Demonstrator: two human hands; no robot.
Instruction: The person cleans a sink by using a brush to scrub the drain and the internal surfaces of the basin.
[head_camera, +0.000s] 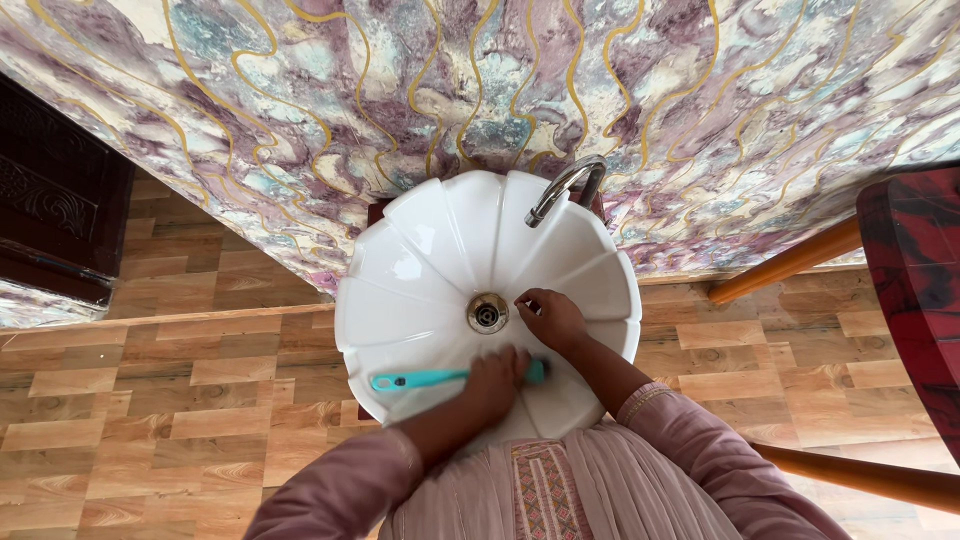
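Scrubbing white fluted basin (420, 250) with teal brush (415, 380), left hand (497, 380) grip wrapped tight round handle, head end poking out right of fist. Right hand (552, 318) fingers curled, pressed on bowl wall just beside metal drain (487, 312); pinching anything, cannot tell. Best kept: bristles flat to curve, strokes along flutes, right hand bracing. Brush slim, plastic, long tapered handle lying across near side of bowl. Chrome tap (565, 188) arched over far rim.
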